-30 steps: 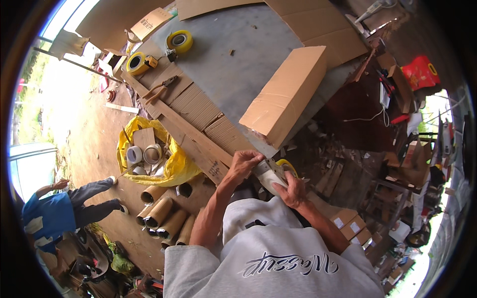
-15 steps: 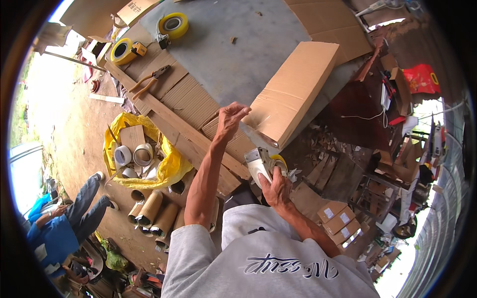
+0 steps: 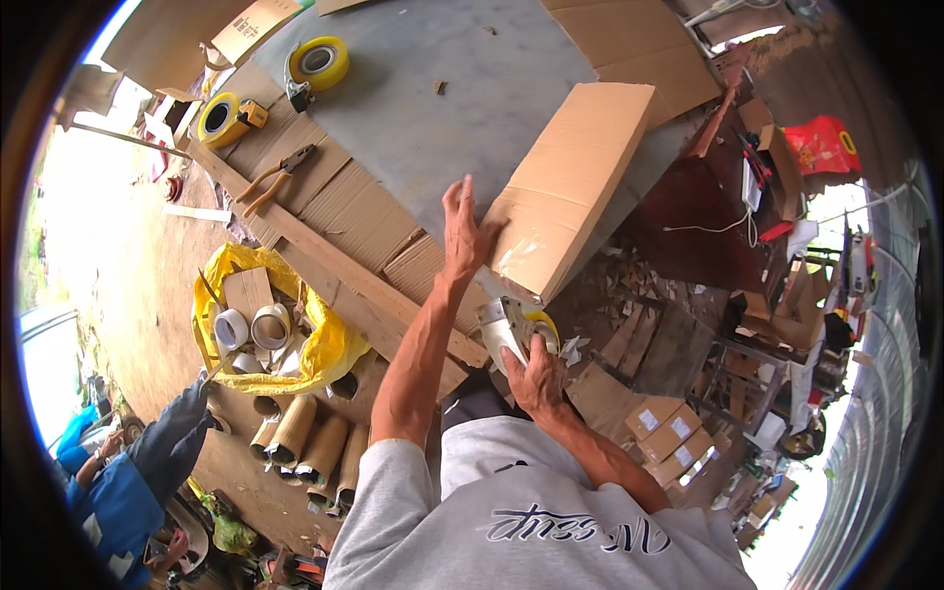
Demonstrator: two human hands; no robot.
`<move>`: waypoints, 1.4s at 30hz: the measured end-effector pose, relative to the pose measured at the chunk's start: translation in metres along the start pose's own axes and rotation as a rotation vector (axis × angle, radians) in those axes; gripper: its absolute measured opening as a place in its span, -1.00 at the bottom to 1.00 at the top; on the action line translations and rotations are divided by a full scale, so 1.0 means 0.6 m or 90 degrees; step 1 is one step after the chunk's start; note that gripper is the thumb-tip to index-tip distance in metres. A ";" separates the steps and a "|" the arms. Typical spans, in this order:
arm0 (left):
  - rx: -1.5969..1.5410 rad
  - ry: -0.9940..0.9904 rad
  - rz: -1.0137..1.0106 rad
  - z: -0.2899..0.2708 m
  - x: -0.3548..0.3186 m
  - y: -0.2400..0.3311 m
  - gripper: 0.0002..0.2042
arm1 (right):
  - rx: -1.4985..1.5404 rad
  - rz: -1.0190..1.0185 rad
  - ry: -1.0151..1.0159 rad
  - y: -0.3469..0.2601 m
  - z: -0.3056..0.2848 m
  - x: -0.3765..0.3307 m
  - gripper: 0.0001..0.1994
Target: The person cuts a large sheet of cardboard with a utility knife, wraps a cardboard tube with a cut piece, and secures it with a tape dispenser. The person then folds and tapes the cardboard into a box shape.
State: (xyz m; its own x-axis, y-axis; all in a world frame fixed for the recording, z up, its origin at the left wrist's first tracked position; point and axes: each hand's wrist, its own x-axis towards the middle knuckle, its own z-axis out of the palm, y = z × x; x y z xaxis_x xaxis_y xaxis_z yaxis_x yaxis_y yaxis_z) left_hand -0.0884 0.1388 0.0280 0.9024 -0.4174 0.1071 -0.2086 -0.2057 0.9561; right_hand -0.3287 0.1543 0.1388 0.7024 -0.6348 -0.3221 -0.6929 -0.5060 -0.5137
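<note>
Head view: looking down on grey desk (image 3: 403, 123), work at near right side.
Box (image 3: 570, 182): long, brown, lying on desk's right, slanting near left to far right; shiny patch (image 3: 516, 261), prob. clear tape, on top at near end.
Left hand (image 3: 466, 236): fingers spread, gripping nothing; thumb at box's near left edge, can't tell if touching or just above.
Right hand (image 3: 536, 379): fingers wrapped round tape dispenser (image 3: 498, 329) w/ yellow roll (image 3: 544, 320), just nr side of box.
Step in hand: prob. taping box's near end.
Next move: prob. calls for flat pressure from left fingers on shiny patch, dispenser kept clear of box.
Pliers (image 3: 286, 167): lying far left of left hand, on cardboard (image 3: 334, 221).
Far tape roll (image 3: 335, 65): on desk, far left, well apart from box.
</note>
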 end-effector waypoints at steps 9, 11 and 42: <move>0.306 -0.487 0.086 0.004 -0.039 0.218 0.14 | -0.055 -0.129 0.138 0.015 0.002 0.005 -0.57; 0.279 -0.495 0.064 0.008 -0.033 0.192 0.12 | -0.121 -0.102 0.093 0.018 -0.017 -0.013 -0.56; 0.260 -0.519 0.096 0.017 -0.041 0.208 0.09 | -0.335 -0.233 0.219 0.217 -0.094 0.102 -0.35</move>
State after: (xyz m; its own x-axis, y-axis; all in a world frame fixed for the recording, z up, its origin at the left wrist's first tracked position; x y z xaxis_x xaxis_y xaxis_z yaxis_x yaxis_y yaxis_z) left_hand -0.1403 0.1142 0.1416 0.3428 -0.9274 -0.1497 -0.5593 -0.3296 0.7606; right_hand -0.3852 0.0168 0.0968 0.8731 -0.4751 0.1096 -0.4710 -0.8799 -0.0625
